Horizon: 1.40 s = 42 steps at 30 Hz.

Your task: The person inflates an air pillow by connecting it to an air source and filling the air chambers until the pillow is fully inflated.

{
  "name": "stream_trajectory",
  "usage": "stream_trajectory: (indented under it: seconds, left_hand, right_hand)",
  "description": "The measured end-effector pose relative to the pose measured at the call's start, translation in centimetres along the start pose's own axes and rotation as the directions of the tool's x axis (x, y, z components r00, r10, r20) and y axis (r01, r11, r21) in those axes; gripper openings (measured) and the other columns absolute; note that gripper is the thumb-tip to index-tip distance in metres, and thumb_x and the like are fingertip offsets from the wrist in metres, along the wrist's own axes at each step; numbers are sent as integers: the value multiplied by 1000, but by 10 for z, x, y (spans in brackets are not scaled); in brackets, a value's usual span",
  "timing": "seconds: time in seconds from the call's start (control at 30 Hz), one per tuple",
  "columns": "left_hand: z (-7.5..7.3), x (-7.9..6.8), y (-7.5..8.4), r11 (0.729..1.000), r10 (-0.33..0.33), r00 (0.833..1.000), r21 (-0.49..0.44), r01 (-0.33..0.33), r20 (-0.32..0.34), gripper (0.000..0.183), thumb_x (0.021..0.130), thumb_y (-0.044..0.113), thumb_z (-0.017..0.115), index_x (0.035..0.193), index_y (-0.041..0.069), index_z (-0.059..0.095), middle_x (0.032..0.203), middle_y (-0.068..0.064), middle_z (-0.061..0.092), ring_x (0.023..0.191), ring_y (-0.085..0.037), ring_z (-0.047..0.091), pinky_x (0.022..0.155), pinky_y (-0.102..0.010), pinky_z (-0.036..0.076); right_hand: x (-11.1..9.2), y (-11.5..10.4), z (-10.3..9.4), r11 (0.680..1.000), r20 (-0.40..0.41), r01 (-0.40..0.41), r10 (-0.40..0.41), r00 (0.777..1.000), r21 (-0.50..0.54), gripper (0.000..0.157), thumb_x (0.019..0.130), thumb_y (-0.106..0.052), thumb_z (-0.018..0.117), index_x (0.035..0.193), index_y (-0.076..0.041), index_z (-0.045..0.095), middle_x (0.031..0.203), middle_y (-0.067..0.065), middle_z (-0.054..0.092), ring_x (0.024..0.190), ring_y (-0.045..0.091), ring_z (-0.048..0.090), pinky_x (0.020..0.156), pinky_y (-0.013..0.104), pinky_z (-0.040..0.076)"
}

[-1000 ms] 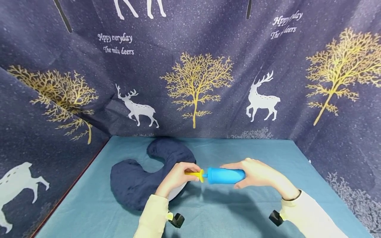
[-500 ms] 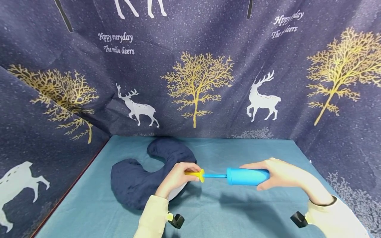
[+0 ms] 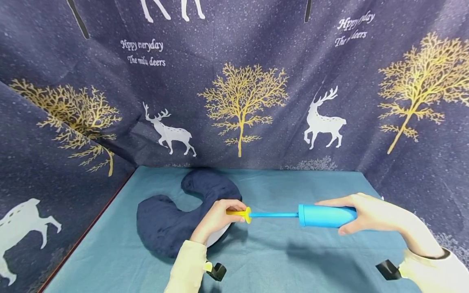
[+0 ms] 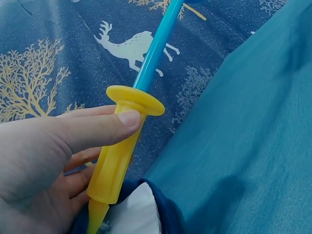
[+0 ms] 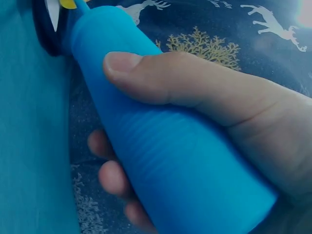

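A hand pump with a blue barrel point(image 3: 322, 215) and a yellow nozzle end point(image 4: 114, 161) is held level above the table. My left hand point(image 3: 220, 217) pinches the yellow part just behind its round flange point(image 4: 135, 100), thumb on top. Around the ribbed blue barrel point(image 5: 165, 156) wraps my right hand point(image 3: 377, 213), its thumb along the near side. Between the two hands a long stretch of thin blue rod point(image 3: 275, 215) shows. Under and behind the left hand lies a dark blue U-shaped neck pillow point(image 3: 165, 228), with a white patch point(image 3: 218, 236) partly hidden by that hand.
A teal cloth point(image 3: 264, 260) covers the table. Dark blue curtains point(image 3: 271, 44) printed with deer and trees stand along its back and sides. A small black wrist device point(image 3: 218, 272) sits by the left sleeve.
My right hand has drawn the blue barrel steadily to the right, so the rod shows much longer. The left hand has stayed nearly still on the yellow end.
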<state>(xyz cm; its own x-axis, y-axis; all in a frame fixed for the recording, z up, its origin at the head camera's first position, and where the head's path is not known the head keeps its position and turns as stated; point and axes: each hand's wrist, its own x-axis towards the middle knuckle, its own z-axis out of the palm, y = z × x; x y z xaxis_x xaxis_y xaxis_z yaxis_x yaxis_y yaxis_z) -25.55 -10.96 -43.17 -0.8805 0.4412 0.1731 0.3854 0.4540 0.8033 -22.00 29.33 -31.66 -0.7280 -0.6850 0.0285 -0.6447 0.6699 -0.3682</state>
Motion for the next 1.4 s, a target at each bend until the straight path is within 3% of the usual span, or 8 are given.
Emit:
stream_trajectory:
  seconds: [0.23,0.97,1.13,1.4]
  left_hand:
    - [4,2,3,1000,-19,1000,-21,18,-10,23,83,14,79,105,14,74,103,-4,75,94,-17,69,83,-23,54]
    - [6,4,6,999,-25,1000,-29,25,-16,21,83,11,78,103,11,75,101,-7,75,91,-18,68,83,-26,55]
    - [7,4,9,1000,-14,1000,-18,14,-24,21,82,10,78,103,11,75,101,-7,76,92,-19,69,84,-27,54]
    - [5,4,7,999,17,1000,36,-17,-9,22,83,14,79,104,14,75,103,-3,77,96,-18,71,87,-26,54]
  right_hand:
    - [9,1,8,999,-10,27,-27,1000,19,65,74,-35,84,135,-29,61,107,-12,69,78,-5,52,64,18,42]
    - [76,-27,48,999,58,-45,45,997,-8,62,74,-37,81,132,-24,64,113,-5,72,83,4,57,70,24,43]
    - [88,-33,58,1000,57,-30,30,998,3,63,75,-36,81,134,-23,63,110,-4,73,79,4,57,68,24,42]
    - [91,-39,69,1000,63,-26,26,998,-11,66,79,-42,80,140,-32,56,107,-6,72,78,1,57,66,22,42]
